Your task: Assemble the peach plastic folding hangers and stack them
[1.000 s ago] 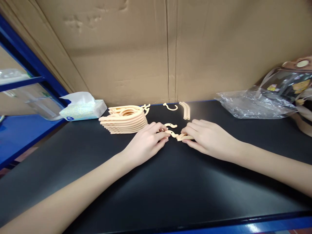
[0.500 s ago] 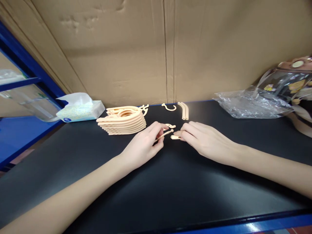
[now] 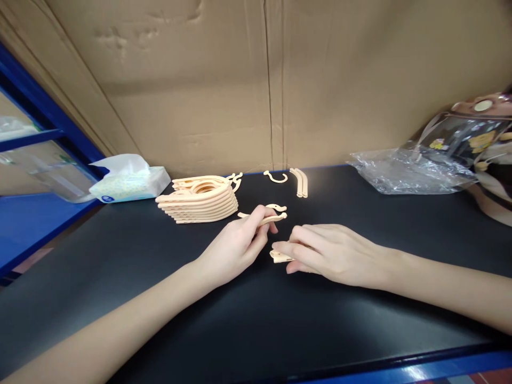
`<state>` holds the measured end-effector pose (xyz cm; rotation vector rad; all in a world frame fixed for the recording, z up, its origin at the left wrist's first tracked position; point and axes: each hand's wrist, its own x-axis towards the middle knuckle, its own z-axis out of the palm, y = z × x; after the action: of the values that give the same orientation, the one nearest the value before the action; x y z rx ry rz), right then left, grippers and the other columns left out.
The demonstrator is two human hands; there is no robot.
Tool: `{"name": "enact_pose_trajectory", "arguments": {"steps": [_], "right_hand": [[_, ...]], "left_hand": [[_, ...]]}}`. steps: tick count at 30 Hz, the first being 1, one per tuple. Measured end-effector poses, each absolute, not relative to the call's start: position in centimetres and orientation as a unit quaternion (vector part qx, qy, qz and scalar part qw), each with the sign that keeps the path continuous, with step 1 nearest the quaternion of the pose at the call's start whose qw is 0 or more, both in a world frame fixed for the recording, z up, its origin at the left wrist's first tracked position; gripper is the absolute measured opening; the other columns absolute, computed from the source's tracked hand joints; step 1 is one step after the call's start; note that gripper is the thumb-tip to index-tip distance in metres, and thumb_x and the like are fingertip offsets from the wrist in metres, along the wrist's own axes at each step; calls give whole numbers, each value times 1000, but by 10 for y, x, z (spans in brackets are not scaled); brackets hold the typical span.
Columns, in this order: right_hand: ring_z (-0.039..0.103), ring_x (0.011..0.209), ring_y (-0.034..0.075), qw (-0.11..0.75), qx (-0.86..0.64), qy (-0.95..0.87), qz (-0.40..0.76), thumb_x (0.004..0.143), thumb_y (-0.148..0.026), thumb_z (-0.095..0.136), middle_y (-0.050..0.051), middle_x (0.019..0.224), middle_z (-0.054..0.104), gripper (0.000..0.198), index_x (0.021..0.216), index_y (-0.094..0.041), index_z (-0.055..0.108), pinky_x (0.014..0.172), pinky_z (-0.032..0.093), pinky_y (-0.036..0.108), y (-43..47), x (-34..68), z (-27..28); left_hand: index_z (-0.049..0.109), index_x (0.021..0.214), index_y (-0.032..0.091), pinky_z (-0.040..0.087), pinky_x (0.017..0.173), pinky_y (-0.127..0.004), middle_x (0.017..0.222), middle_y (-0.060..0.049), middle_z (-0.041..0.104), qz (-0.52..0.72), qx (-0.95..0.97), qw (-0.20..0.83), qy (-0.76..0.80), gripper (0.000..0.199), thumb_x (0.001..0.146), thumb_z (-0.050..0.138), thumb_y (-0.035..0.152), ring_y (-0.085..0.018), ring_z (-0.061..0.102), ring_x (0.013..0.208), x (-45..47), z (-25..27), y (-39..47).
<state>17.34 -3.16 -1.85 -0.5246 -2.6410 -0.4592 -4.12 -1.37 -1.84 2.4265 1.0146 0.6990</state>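
Observation:
Pinched in my left hand [image 3: 244, 237] is a slim, slightly curved cream plastic hanger piece [image 3: 276, 218] with a knobbed end pointing right. My right hand [image 3: 324, 253] is lower and to the right, its fingers closed around a cream hanger arm [image 3: 281, 256]. The slotted end of that arm sticks out toward the left; the rest is hidden by the fingers. The two held pieces are apart. Just behind my left fingertips lies a short curved cream piece [image 3: 277, 207] with a hole. Farther back rest a loose hanger hook [image 3: 277, 178] and a pair of curved hanger arms [image 3: 300, 184].
A neat stack of cream folding hangers [image 3: 198, 205] sits left of my left hand. Beyond it stands a tissue pack [image 3: 132, 184]. At right are a crumpled clear plastic bag [image 3: 412, 173] and a transparent backpack [image 3: 460, 136]. Cardboard [image 3: 200, 90] walls the black table's back edge.
My right hand has drawn toward me and slightly left, lifting the hanger arm off the table. My left hand has turned its slim piece flatter, and it shows more now.

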Motion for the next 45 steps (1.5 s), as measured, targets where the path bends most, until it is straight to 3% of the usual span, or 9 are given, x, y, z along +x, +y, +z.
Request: {"name": "enact_pose_trajectory", "arguments": {"steps": [5, 14, 22, 25, 31, 38, 42, 45], "right_hand": [[51, 60, 9, 173, -216, -947, -162, 97, -22, 37, -1, 77, 57, 25, 93, -19, 62, 49, 36, 22, -27, 176, -22], [64, 69, 10, 237, -225, -934, -147, 97, -31, 39, 1, 85, 69, 27, 94, -18, 63, 58, 44, 20, -22, 180, -25], [59, 66, 10, 241, -244, -911, -228, 96, -33, 42, 2, 96, 69, 26, 92, -19, 63, 59, 40, 25, -25, 175, -23], [54, 72, 13, 249, -252, -904, -239, 95, -35, 45, 4, 91, 66, 26, 87, -19, 63, 63, 38, 27, -24, 175, -22], [47, 61, 13, 249, -205, -913, -251, 93, -20, 47, 1, 68, 59, 22, 79, -17, 64, 58, 35, 28, -19, 175, -24], [63, 68, 12, 283, -206, -911, -217, 93, -19, 48, 0, 73, 70, 17, 91, -16, 65, 63, 43, 25, -17, 180, -31], [66, 65, 14, 235, -228, -933, -148, 95, -25, 45, 0, 72, 70, 21, 90, -17, 64, 56, 42, 25, -17, 181, -32], [67, 69, 17, 210, -237, -944, -94, 94, -37, 44, 3, 74, 70, 29, 90, -16, 64, 58, 45, 26, -18, 180, -32]], "left_hand": [[43, 112, 21, 46, 67, -22, 92, 0, 64, 256, 875, 203, 358, 19, 96, 35, 20, -11, 60, 72, -42, -21, -14], [44, 112, 21, 48, 70, -23, 94, -1, 64, 253, 871, 209, 366, 18, 96, 34, 21, -13, 62, 76, -42, -20, -12], [44, 112, 21, 48, 75, -26, 95, -2, 66, 259, 867, 215, 369, 19, 96, 34, 22, -15, 64, 82, -42, -21, -12], [45, 111, 21, 47, 73, -25, 94, -1, 66, 257, 865, 217, 371, 18, 96, 34, 22, -14, 64, 82, -41, -20, -12], [44, 111, 22, 46, 69, -23, 93, 1, 66, 251, 864, 215, 380, 17, 96, 35, 22, -12, 63, 76, -42, -20, -12], [42, 110, 22, 46, 70, -23, 93, 0, 66, 256, 866, 201, 380, 16, 96, 35, 21, -13, 63, 78, -42, -21, -12], [42, 110, 22, 45, 69, -23, 92, 1, 65, 251, 866, 205, 380, 16, 96, 35, 22, -13, 63, 77, -42, -22, -11], [42, 109, 22, 44, 70, -22, 91, 2, 65, 251, 866, 204, 382, 15, 97, 34, 23, -12, 62, 76, -42, -22, -11]]}}
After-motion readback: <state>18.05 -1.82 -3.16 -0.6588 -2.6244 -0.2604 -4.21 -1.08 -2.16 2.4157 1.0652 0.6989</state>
